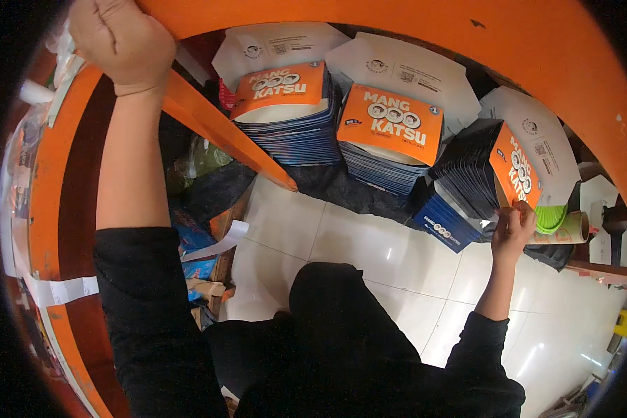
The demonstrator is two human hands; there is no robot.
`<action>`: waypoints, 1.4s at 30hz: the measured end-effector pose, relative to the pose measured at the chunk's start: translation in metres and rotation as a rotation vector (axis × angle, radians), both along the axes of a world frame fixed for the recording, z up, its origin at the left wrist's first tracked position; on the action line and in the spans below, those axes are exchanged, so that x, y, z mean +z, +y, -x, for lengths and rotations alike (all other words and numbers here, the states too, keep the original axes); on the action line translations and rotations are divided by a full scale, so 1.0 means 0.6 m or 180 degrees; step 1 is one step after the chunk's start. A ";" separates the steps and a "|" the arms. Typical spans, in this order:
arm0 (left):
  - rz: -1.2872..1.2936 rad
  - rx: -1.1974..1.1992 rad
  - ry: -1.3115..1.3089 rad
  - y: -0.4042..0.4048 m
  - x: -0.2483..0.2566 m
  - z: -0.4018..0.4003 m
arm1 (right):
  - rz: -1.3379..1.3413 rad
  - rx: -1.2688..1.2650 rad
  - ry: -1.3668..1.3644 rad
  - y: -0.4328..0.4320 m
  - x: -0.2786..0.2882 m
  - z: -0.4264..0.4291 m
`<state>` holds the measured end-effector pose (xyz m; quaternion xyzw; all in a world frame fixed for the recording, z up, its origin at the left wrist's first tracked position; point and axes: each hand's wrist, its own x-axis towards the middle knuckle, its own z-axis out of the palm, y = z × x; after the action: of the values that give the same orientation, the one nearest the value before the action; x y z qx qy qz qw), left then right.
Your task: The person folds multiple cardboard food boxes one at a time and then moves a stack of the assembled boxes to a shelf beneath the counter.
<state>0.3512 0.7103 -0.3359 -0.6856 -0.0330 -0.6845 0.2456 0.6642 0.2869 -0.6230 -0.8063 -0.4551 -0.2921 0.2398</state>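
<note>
My left hand [123, 44] rests, fingers curled, on an orange counter edge at the upper left; its fingertips are hidden. At the right, my right hand [514, 230] has its fingers bent at the lower edge of a stack of printed paperboard food boxes [520, 170], touching or just before it; whether it grips a box is unclear. Two more stacks of boxes with orange printed panels stand beside it, one in the middle [389, 123] and one to the left [282, 89]. Dark blue nested boxes [444, 222] stick out below the right stack.
An orange counter [397, 21] curves above the boxes, and an orange post [230, 130] slants down at the left. A green plastic basket [549, 218] and a cardboard tube [567, 230] lie beyond my right hand. A paper strip [219, 243] hangs left of the tiled floor [376, 240].
</note>
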 end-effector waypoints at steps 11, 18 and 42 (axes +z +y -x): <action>-0.0127 -0.0160 -0.0135 -0.003 0.013 -0.012 | 0.0101 -0.0444 0.0019 -0.022 -0.030 0.018; 0.1070 -0.0667 -0.0394 -0.230 -0.198 -0.108 | 0.0050 -0.0509 0.0466 -0.025 -0.077 -0.001; 0.9484 -0.3621 -0.0158 -0.522 -0.815 -0.262 | 0.0686 -0.1458 0.0976 0.012 -0.106 0.047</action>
<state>0.5086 0.3972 -0.8250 0.2140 0.3978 0.0510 0.8907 0.6359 0.2938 -0.6867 -0.9435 -0.2481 -0.1635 0.1466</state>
